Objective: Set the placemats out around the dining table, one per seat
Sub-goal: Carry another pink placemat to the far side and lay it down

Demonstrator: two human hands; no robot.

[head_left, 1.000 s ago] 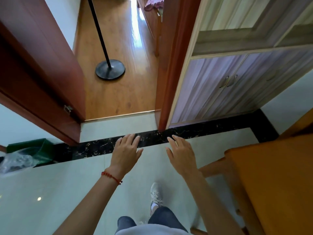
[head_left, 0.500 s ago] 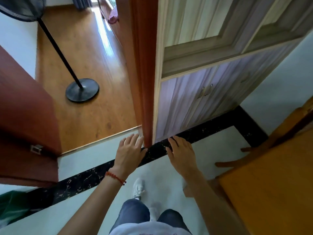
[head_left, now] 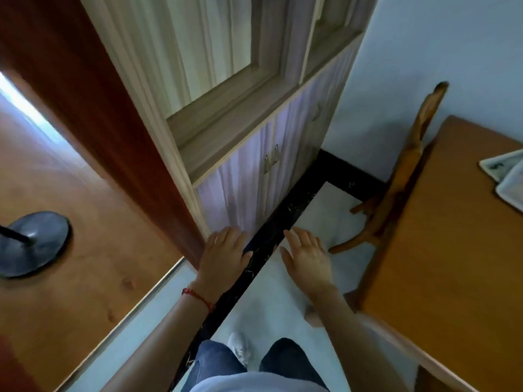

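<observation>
Nearest the camera are the person's jeans-clad knees and a white shoe [head_left: 240, 349] on the pale tile floor. Above them both hands reach forward, palms down, fingers straight and loosely spread, holding nothing: the left hand [head_left: 223, 257], with a red string bracelet [head_left: 198, 298] at its wrist, and the right hand [head_left: 307, 257]. A black marble floor strip [head_left: 285, 219] runs diagonally beneath them. To the right is the wooden dining table [head_left: 441, 267], with a wooden chair [head_left: 396, 179] pushed in at its far side, between the table and a wood-grain cabinet [head_left: 254, 171]. The placemats [head_left: 506, 176], pale and stacked, lie on the table at the right frame edge, well apart from both hands; cropped, their long axis cannot be told. On the left a red-brown door frame [head_left: 113, 123] opens onto wood flooring with a fan base [head_left: 34, 244].
</observation>
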